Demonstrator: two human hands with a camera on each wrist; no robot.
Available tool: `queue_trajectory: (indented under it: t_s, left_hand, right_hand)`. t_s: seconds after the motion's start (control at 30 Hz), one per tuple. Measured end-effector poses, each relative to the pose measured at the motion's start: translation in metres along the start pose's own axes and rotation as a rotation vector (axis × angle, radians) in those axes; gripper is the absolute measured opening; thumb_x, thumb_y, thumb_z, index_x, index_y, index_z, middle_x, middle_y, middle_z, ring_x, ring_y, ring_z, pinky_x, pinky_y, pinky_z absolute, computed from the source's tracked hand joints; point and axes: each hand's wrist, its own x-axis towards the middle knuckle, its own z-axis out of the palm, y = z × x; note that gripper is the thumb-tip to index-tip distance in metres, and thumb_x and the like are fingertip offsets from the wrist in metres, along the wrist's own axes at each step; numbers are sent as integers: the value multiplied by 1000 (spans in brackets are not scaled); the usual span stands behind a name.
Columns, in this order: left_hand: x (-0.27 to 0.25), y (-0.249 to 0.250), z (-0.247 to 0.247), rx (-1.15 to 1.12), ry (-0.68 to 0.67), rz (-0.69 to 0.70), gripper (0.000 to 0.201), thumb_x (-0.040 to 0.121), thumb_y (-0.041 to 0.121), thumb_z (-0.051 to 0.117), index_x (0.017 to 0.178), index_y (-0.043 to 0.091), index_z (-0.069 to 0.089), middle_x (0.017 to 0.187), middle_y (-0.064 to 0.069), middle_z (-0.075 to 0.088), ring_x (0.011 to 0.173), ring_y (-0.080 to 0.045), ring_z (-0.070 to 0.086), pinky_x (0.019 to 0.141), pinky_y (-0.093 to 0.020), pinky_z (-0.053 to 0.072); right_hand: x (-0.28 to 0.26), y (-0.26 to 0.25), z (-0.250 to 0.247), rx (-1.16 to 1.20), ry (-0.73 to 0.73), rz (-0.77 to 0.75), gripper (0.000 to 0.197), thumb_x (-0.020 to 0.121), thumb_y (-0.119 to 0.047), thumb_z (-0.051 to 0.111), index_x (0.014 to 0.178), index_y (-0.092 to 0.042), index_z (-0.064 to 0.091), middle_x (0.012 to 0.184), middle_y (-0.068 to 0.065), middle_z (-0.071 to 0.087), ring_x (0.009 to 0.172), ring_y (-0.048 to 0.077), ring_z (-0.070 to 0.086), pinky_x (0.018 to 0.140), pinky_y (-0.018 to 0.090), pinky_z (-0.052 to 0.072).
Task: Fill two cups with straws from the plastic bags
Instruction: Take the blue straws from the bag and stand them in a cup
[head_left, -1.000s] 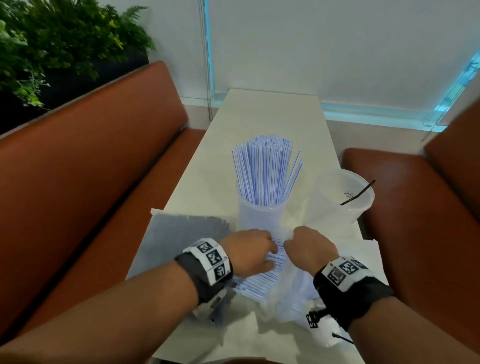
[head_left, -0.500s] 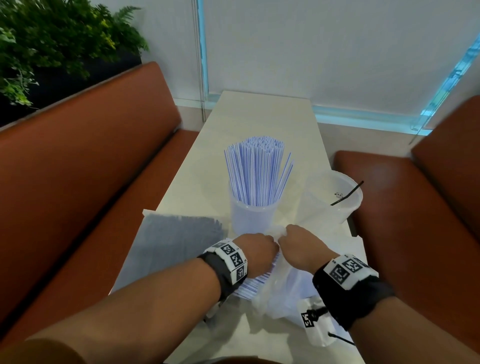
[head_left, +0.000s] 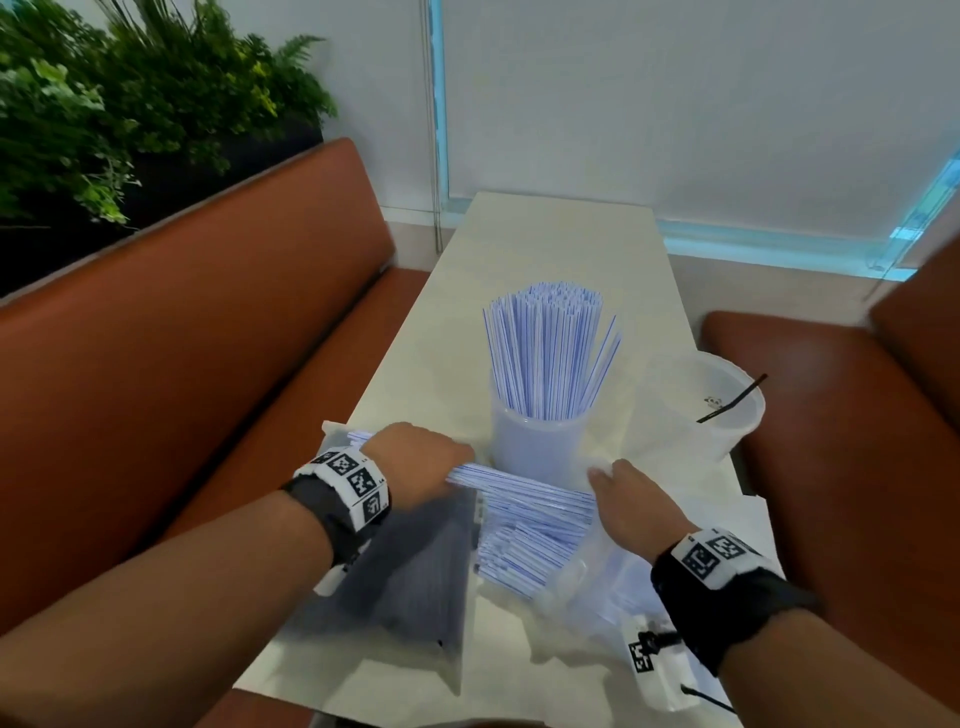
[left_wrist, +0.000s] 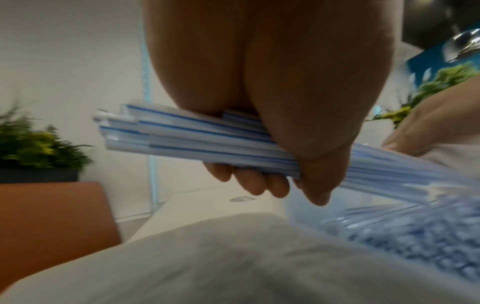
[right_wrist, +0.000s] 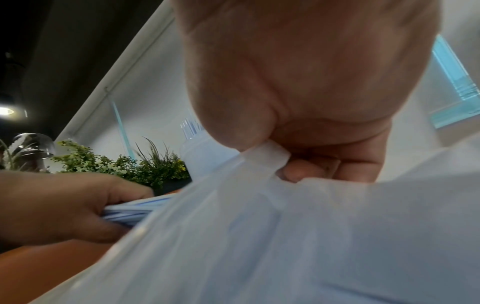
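Observation:
My left hand (head_left: 415, 462) grips a bundle of blue-striped white straws (head_left: 524, 483), partly drawn out of a clear plastic bag (head_left: 576, 577) to the left; the same bundle of straws (left_wrist: 197, 142) fills my fist in the left wrist view. More straws lie inside the bag. My right hand (head_left: 631, 499) pinches the bag's open edge (right_wrist: 265, 158) between thumb and fingers. Behind the hands stands a clear cup (head_left: 535, 441) packed with upright straws. To its right a second clear cup (head_left: 727, 415) holds a single black straw (head_left: 732, 399).
A grey plastic bag (head_left: 410, 582) of dark straws lies on the white table (head_left: 545, 244) under my left forearm. Orange bench seats (head_left: 182, 364) flank the table on both sides. Plants (head_left: 130, 104) stand behind the left bench. The table's far half is bare.
My left hand, earlier at the bag's mouth beside the right hand, has moved left with a bundle of straws pulled from the bag. The right hand still holds the bag.

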Motion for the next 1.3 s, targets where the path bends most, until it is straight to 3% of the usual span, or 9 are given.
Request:
queue_trajectory:
  t_s: [0.17,0.33,0.47,0.57,0.8,0.9,1.0,1.1,1.3]
  left_hand:
    - [-21,-42,13,-82,-23,-94,10,95,41,53,103,35,53,96,8,65,83,-15,61,72,-31,46]
    - [-23,-39,15,-139,92,-83,14,95,41,52,108,35,51,97,9,64,82,-15,59,66,-30,38]
    - [-5,2,-1,-186,172,17,20,95,41,50,112,30,53,99,5,65,85,-21,62,71,-35,48]
    - [7,25,-14,-138,220,52,28,95,44,49,118,27,50,104,2,65,87,-23,63,70,-36,51]
    - [28,75,-49,-152,334,91,17,93,29,55,109,26,52,88,4,60,76,-23,62,60,-32,47]
    - [23,67,-71,-458,423,68,14,93,28,60,95,32,47,81,5,59,75,-23,62,61,-33,46]
    - [15,72,-100,-1130,647,68,16,90,26,70,94,15,60,81,-11,66,73,-30,62,65,-40,49]
    - [16,74,-126,-1627,882,130,9,88,13,68,82,16,62,70,-6,63,66,-21,61,67,-29,51]
    - [30,89,-127,-1975,856,204,15,90,4,62,84,17,60,68,-6,59,64,-23,58,70,-37,51]
  right_hand:
    - [-3,0,-1,251,32,69,48,105,-52,36,100,-7,50,88,4,57,91,28,58,77,34,38]
    - [-21,-23,-15,828,519,-153,56,93,-65,32,94,-16,61,94,1,64,92,17,60,80,31,46]
    - [-29,-38,-12,968,344,-192,38,103,-47,46,99,-20,72,93,-3,75,92,7,68,85,28,51]
    - [-28,-32,-20,1015,464,-151,34,106,-30,47,91,-16,75,86,-6,77,87,6,70,83,25,49]
    - [-29,-37,-27,1058,386,-166,44,103,-40,49,82,-16,79,82,2,77,79,12,71,70,19,52]
    - [-27,-30,-41,1463,318,-11,47,105,-46,44,91,-12,73,88,7,77,89,21,73,82,35,56]
    - [-25,-32,-40,1577,142,109,55,103,-53,43,104,-5,69,95,13,77,93,27,75,79,38,56]
    - [-26,-44,-37,1646,2,175,63,102,-58,41,116,-1,65,111,17,73,107,36,70,85,44,58]
    - [-30,-64,-39,1830,-132,139,67,103,-55,43,124,6,62,109,24,72,106,41,70,87,50,60]
